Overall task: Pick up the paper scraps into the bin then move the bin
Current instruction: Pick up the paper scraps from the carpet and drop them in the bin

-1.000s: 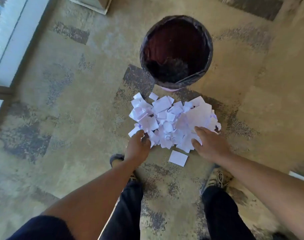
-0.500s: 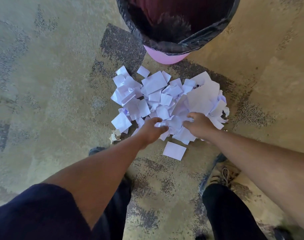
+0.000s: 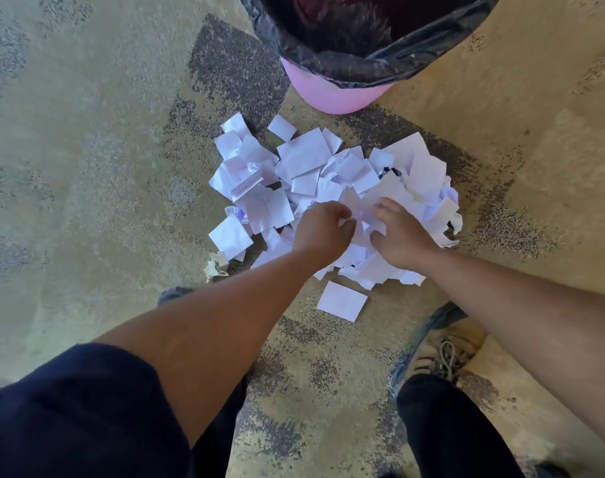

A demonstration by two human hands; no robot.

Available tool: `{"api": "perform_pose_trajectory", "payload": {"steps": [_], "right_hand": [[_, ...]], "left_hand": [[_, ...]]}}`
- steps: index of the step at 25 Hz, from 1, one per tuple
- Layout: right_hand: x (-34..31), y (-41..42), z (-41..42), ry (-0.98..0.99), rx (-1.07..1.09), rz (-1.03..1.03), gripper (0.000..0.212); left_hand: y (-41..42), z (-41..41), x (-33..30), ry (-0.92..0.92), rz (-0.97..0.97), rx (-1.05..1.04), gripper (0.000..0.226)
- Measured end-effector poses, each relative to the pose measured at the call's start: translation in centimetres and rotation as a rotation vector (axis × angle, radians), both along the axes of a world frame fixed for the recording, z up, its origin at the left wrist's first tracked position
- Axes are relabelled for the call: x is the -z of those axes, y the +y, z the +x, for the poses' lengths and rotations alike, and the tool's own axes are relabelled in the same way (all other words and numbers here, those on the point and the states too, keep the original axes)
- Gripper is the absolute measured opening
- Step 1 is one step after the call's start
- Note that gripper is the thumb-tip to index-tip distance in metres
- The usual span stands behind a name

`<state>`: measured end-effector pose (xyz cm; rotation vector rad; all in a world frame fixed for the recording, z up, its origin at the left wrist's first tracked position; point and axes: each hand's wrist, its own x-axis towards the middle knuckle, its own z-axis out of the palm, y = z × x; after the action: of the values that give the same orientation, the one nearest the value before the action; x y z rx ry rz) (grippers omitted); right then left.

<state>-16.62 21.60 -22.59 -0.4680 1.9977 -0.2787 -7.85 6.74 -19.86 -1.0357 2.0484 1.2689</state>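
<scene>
1. Two dark trouser legs and a tan laced shoe (image 3: 442,350) stood nearest the camera on the mottled beige and grey carpet floor (image 3: 87,167).
2. One loose white rectangular paper scrap (image 3: 341,301) lay flat on the carpet just in front of the shoe, apart from the main heap.
3. Beyond it, the left hand (image 3: 323,232) had its fingers curled into the near edge of the heap of white torn paper scraps (image 3: 308,160), gripping some of them.
4. Beside it, the right hand (image 3: 402,236) pressed into the same heap, fingers bent and bunching the sheets; the hands were close together.
5. A crumpled yellowish paper ball (image 3: 217,267) sat at the heap's near left edge.
6. Farthest off, the round pink plastic bin with a black bag liner (image 3: 332,94) stood just beyond the scraps, its mouth partly out of view.
7. By my judgement the scraps are very light, limp and slippery against each other, so single pinches would shed pieces; scooping from both sides and squeezing the bundle between the palms looks soundest.
8. No brand, label or readable writing could be made out; faint marks on a few scraps were too small to read.
</scene>
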Motion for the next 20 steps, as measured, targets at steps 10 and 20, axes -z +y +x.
{"api": "perform_pose_trajectory", "payload": {"steps": [10,20], "right_hand": [[2.3,0.3,-0.1,0.103,0.110,0.124,0.093],[-3.2,-0.7,3.7,0.224,0.624,-0.116,0.026]], "left_hand": [[-1.8,5.2,0.7,-0.200,0.406,-0.585,0.001],[-1.6,4.1,-1.0,-0.056,0.577,-0.757,0.006]]}}
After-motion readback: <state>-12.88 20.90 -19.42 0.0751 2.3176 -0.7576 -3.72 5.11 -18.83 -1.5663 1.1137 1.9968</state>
